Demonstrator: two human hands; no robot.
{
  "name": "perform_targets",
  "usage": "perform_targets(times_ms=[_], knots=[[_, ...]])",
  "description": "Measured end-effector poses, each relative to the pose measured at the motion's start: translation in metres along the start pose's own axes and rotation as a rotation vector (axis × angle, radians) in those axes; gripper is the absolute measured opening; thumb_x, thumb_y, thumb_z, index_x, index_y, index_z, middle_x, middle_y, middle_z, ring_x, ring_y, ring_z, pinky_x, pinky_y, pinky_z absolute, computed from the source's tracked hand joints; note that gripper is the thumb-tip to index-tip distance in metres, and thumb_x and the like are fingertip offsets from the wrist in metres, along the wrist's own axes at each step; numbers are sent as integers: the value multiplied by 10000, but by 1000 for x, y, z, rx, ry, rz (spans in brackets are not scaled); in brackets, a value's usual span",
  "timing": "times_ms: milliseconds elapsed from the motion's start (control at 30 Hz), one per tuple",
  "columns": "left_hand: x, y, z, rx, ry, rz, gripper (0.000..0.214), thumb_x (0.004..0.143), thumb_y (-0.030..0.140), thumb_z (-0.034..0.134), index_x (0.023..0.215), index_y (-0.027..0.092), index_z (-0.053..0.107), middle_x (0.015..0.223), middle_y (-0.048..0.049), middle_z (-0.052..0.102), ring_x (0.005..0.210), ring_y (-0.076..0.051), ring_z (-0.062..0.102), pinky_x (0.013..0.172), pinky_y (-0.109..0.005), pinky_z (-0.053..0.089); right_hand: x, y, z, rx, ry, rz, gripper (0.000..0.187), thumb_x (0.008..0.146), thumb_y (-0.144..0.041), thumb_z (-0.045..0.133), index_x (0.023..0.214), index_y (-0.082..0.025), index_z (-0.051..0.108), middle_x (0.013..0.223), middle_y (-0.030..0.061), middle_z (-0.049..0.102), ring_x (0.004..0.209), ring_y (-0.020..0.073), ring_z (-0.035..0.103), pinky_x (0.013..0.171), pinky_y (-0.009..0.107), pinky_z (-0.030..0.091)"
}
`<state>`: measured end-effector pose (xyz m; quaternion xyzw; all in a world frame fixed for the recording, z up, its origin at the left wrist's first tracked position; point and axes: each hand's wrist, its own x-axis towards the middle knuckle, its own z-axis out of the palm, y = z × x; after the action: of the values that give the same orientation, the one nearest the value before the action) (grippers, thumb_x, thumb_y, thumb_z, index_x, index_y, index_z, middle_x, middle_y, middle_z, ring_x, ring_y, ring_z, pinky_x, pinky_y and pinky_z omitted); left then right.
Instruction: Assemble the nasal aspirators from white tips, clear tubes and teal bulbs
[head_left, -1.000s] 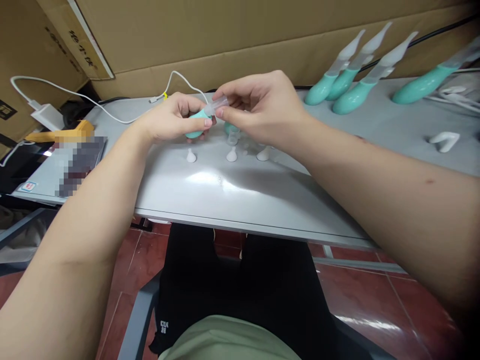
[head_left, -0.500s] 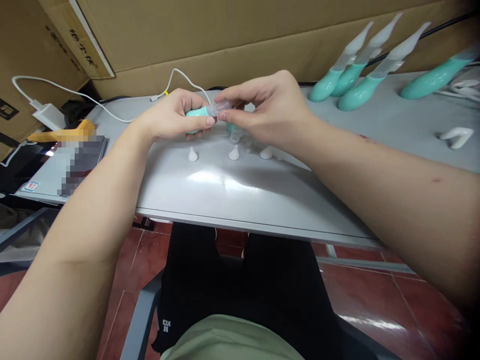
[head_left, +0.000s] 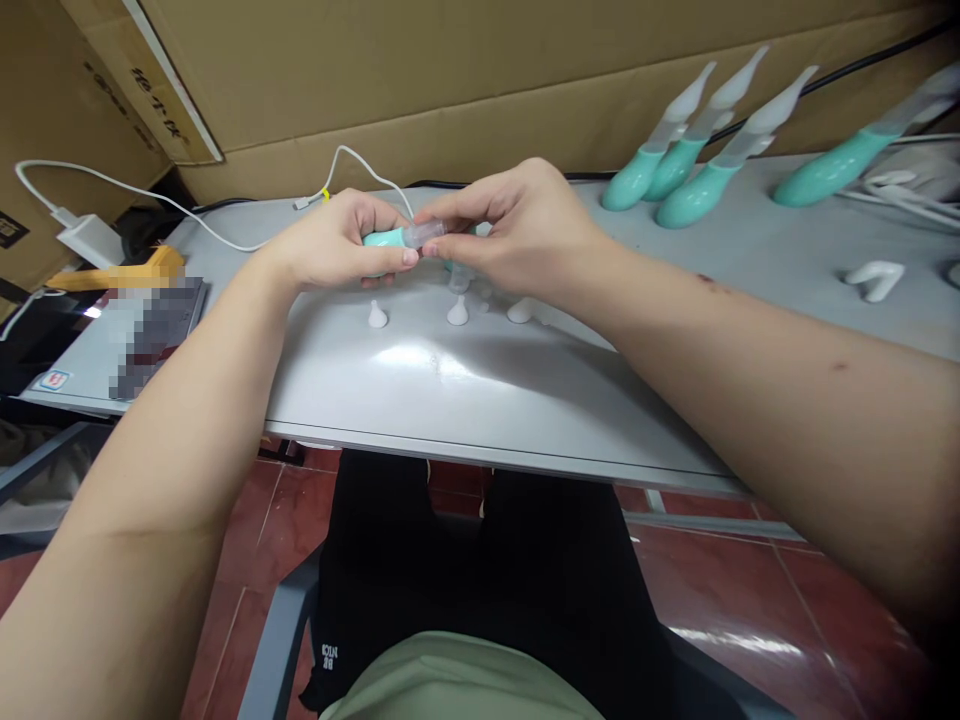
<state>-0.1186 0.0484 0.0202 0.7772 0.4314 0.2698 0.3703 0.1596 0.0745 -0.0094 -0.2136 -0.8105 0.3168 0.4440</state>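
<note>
My left hand (head_left: 334, 245) grips a small teal body (head_left: 381, 239) above the grey table (head_left: 480, 380). My right hand (head_left: 517, 232) pinches a clear plastic tube (head_left: 424, 233) that meets the end of the teal body. Directly below the hands, three small white cone-shaped tips stand upright on the table: the left tip (head_left: 377, 316), the middle tip (head_left: 457, 313) and the right tip (head_left: 519, 312). A second clear and teal piece (head_left: 459, 276) stands half hidden under my right hand.
Several assembled teal devices (head_left: 679, 165) with white nozzles lie at the back right. A white curved part (head_left: 872, 279) lies to the right. A white cable (head_left: 225, 235) and charger (head_left: 88, 238) are at the back left, cardboard sheets behind, and a yellow tool (head_left: 120, 272) at the left.
Both hands have dropped slightly toward the table, and the clear tube now lies more level against the teal body. The tips on the table have not moved.
</note>
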Motion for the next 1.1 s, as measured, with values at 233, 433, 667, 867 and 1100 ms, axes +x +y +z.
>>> perform_targets(times_ms=[233,433,667,867,1100], knots=[[-3,9,2,-20,16,39,600,819,753,1204,921,247,900,825,-51,781,718,-239,719,696,-410,572,6,-3,-3,26,-49,-3,171,897,-400,1078,969,-351,930,1060,60,965,1151,433,902,1060,621,755],[-4,8,0,-24,16,1,571,791,683,1218,932,243,883,854,-52,782,771,-271,795,700,-397,606,9,-9,-9,-46,-85,-9,193,843,-459,1102,954,-404,954,1016,45,954,1117,444,884,1002,627,751],[-6,12,0,-11,-14,28,470,819,614,1169,917,240,901,825,-33,794,702,-211,717,673,-365,573,9,-11,-8,-87,-114,-29,183,914,-432,1066,836,-380,910,973,40,913,1059,405,872,987,597,750],[-6,9,-3,-3,-31,12,544,820,686,1211,957,260,902,852,-61,818,754,-249,724,718,-442,603,4,-24,-7,-106,-134,-34,164,965,-257,983,878,-388,935,1094,33,941,1133,434,886,1119,657,716],[-7,8,-5,34,-67,-10,591,858,717,1221,985,238,898,848,-67,831,748,-242,722,717,-430,607,4,-15,-1,-143,-141,-75,216,981,-151,930,924,-357,962,1024,-1,923,953,324,829,938,496,695]])
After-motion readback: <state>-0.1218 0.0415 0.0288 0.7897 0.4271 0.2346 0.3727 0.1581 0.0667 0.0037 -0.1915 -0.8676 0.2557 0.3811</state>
